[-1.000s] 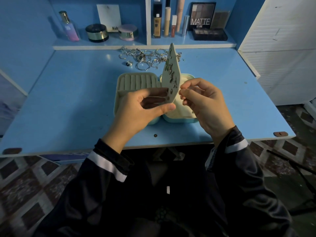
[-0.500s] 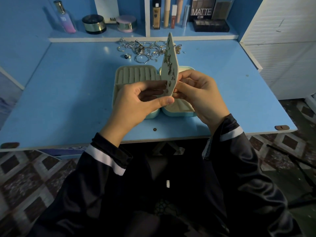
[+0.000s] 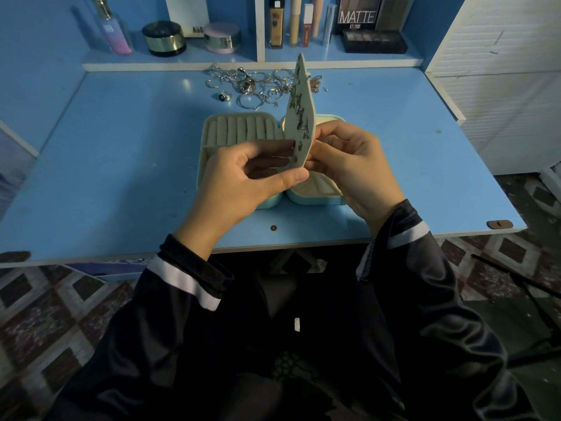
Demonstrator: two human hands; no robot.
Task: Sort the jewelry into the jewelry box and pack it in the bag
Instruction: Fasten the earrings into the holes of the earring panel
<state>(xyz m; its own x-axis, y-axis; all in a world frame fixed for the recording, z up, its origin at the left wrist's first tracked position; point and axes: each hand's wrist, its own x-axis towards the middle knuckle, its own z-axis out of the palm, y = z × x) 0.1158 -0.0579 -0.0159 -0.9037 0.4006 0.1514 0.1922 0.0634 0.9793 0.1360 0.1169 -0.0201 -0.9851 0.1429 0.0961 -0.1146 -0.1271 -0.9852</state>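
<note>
Right hand (image 3: 355, 168) has closed in on the card (image 3: 292, 129) since a second ago; its curled fingertips now pinch the card's lower right edge. Whether they also hold an earring cannot be told. Left hand (image 3: 252, 174) grips the card's lower left, thumb beneath, fingers across its face. Card stands upright, nearly edge-on, studded with earrings (image 3: 297, 107), above the open jewelry box (image 3: 236, 129) on the table (image 3: 121, 153). Loose rings and chains (image 3: 258, 86) lie behind the box.
</note>
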